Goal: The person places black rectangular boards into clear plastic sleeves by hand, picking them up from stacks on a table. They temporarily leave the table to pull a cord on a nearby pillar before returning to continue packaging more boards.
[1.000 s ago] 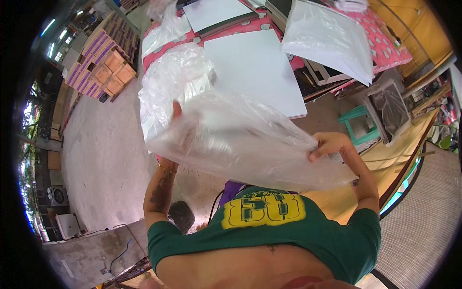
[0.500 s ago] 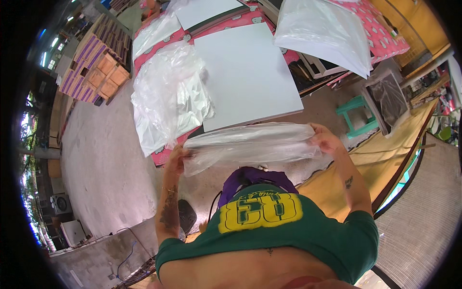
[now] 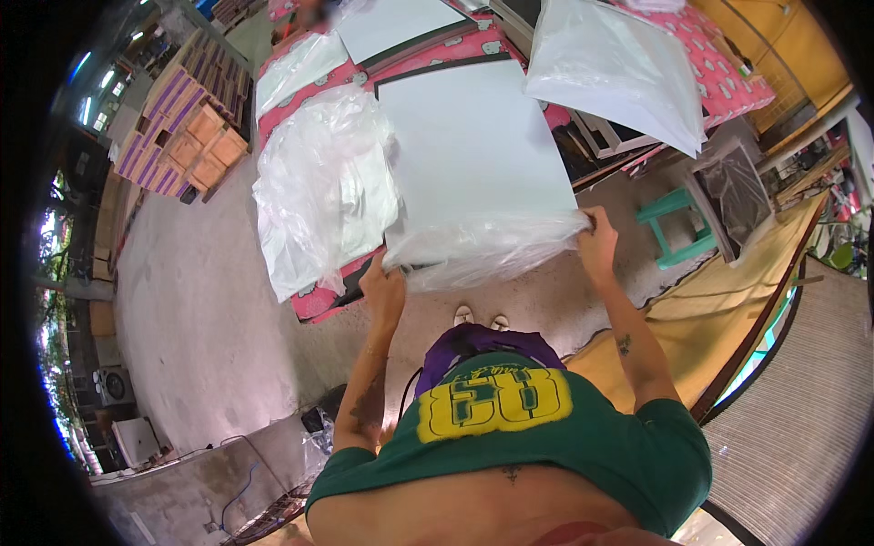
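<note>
A large white board (image 3: 478, 146) with dark edges lies on the table, tilted slightly toward me. Clear plastic film (image 3: 487, 259), apparently a bag, is gathered over the board's near edge. My left hand (image 3: 382, 284) is closed on the film at the board's near left corner. At the near right corner, my right hand (image 3: 596, 238) pinches the film's other end. The film's middle drapes loosely between both hands. Just left of the board lies a crumpled heap of clear plastic bags (image 3: 323, 191).
Pink patterned cloth (image 3: 314, 300) covers the table. More white sheets under plastic (image 3: 614, 77) lie at the far right, beside dark frames. A green stool (image 3: 676, 227) and a plastic-wrapped panel (image 3: 733, 191) stand to the right. Stacked cartons (image 3: 173, 123) sit on the left.
Both hands have moved forward, carrying the stretched film from in front of the board onto its near edge. The board has shifted slightly, showing a dark strip at its far edge.
</note>
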`<state>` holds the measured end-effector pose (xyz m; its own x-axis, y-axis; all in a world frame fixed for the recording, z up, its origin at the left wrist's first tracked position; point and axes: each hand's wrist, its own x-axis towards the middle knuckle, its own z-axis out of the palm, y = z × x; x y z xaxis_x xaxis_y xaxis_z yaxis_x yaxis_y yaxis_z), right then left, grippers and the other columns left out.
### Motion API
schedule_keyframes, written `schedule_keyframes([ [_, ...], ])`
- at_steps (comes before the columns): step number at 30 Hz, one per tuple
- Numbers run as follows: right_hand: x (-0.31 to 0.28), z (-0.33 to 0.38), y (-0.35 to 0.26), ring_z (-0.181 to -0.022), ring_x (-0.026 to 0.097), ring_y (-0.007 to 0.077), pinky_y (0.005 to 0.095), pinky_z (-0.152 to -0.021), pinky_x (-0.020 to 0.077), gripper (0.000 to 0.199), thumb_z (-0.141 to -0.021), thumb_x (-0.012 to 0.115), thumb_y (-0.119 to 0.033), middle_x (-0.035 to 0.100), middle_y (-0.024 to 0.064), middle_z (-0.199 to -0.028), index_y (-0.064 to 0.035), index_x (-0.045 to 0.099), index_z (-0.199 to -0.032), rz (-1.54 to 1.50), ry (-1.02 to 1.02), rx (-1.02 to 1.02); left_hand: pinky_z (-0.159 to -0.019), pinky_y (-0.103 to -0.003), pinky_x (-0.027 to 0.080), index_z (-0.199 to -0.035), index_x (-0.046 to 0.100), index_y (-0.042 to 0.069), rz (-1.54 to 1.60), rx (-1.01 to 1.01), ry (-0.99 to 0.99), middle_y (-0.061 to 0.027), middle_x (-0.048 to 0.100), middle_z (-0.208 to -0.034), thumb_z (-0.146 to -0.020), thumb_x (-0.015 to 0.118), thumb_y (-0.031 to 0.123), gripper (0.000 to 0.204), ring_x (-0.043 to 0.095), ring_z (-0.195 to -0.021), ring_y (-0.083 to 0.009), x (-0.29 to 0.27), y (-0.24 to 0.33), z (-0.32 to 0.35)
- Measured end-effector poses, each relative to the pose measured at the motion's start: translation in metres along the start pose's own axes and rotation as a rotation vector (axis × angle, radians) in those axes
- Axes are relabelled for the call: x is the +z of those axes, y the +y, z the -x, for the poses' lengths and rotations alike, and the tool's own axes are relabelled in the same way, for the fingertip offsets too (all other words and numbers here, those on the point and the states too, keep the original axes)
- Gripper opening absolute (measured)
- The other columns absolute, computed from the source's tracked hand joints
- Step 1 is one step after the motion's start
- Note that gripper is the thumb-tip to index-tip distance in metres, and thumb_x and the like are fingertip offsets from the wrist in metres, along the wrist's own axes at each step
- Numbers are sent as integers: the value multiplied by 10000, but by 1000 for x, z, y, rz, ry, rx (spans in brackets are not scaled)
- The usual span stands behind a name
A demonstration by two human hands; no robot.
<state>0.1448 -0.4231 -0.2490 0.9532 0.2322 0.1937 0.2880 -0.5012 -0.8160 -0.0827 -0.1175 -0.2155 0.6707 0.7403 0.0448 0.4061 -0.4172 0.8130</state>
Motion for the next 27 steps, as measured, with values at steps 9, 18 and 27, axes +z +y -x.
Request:
schedule_keyframes([
  [9, -129, -31, -174, -1018, 592, 220, 336, -952, 416, 243, -824, 546, -66, 638, 72, -1086, -49, 569, -1065, -1047, -278, 21, -898, -392, 467, -1356, 398, 64, 1393, 250, -357, -164, 501, -1289, -828, 575, 144, 562, 555, -1049, -186, -138, 96, -34],
  [18, -55, -162, -168, -1075, 587, 238, 477, -983, 436, 246, -964, 451, -196, 620, 112, -1139, -52, 537, -1145, -1592, -287, 55, -868, -338, 501, -1191, 505, -43, 1478, 164, -216, -119, 607, -1100, -902, 562, 78, 318, 607, -987, -217, -72, 114, -203],
  [27, -65, -146, -171, -988, 632, 241, 423, -879, 527, 181, -956, 471, -174, 646, 106, -1025, -50, 570, -1042, -1545, -55, 128, -781, -312, 524, -1060, 567, -48, 1234, 155, -177, -115, 652, -935, -887, 588, 60, 205, 647, -828, -205, -80, 122, -195],
])
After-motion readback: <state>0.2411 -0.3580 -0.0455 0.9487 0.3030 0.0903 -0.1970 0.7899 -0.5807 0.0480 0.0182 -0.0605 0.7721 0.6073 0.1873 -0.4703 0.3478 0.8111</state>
